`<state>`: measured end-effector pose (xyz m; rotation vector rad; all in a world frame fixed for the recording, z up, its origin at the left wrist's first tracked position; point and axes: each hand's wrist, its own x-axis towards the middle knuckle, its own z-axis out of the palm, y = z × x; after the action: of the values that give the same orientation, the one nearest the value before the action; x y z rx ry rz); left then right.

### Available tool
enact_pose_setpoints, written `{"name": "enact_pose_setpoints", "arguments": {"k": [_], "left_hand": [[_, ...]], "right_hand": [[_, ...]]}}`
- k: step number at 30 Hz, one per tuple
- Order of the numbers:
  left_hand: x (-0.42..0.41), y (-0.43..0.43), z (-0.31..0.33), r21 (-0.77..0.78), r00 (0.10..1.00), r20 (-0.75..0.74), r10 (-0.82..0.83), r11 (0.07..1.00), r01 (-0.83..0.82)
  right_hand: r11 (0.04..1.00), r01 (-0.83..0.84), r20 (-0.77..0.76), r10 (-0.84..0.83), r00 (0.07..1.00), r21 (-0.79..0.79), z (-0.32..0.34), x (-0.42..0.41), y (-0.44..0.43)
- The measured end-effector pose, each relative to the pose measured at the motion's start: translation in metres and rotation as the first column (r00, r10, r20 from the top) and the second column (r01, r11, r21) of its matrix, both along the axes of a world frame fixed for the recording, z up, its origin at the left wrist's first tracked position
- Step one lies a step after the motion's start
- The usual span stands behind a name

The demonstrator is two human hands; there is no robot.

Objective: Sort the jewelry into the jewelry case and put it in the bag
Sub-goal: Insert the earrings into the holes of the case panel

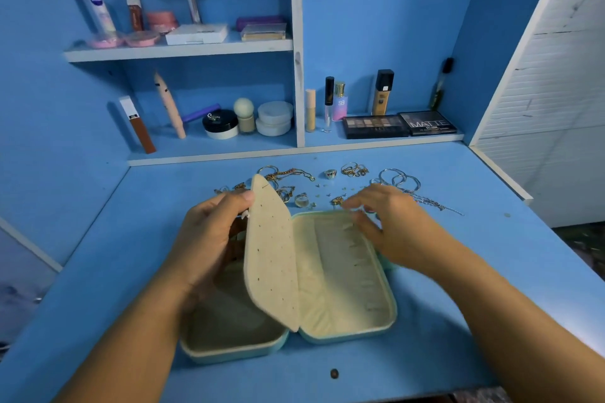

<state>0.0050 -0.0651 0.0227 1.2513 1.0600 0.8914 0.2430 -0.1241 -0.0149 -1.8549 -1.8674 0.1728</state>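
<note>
A mint-green jewelry case (347, 335) lies open on the blue desk, cream-lined inside. Its perforated cream divider flap (271, 255) stands upright in the middle, and my left hand (209, 239) holds the flap's top edge with thumb and fingers. My right hand (383, 219) hovers blurred over the case's far right corner, fingers bent downward near a small gold piece (337, 201); whether it pinches anything is unclear. Loose jewelry lies behind the case: gold chains (288, 173), rings (330, 173), silver hoops (399, 180) and a silver chain (432, 204). No bag is in view.
Shelves behind the desk hold cosmetics: two eyeshadow palettes (399, 126), a foundation bottle (381, 93), jars (273, 119) and tubes. A small dark speck (334, 373) lies near the desk's front edge. A white panel (553, 75) bounds the right side.
</note>
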Motion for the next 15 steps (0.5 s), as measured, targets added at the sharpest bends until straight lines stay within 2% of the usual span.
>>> {"name": "enact_pose_setpoints", "arguments": {"k": [4, 8, 15], "left_hand": [[0.0, -0.001, -0.002, -0.028, 1.0, 0.003, 0.011, 1.0, -0.011], [0.002, -0.001, -0.001, -0.044, 0.999, 0.03, 0.012, 0.999, -0.01], [-0.006, 0.001, -0.008, -0.051, 0.999, 0.034, 0.0, 0.999, 0.002]], "right_hand": [[0.984, 0.151, 0.123, -0.139, 0.983, -0.094, 0.005, 0.028, 0.037], [0.978, 0.129, 0.213, -0.093, 0.973, -0.162, 0.01, 0.028, 0.06], [0.979, 0.066, 0.22, -0.023, 0.975, -0.194, 0.006, 0.024, 0.068]]}}
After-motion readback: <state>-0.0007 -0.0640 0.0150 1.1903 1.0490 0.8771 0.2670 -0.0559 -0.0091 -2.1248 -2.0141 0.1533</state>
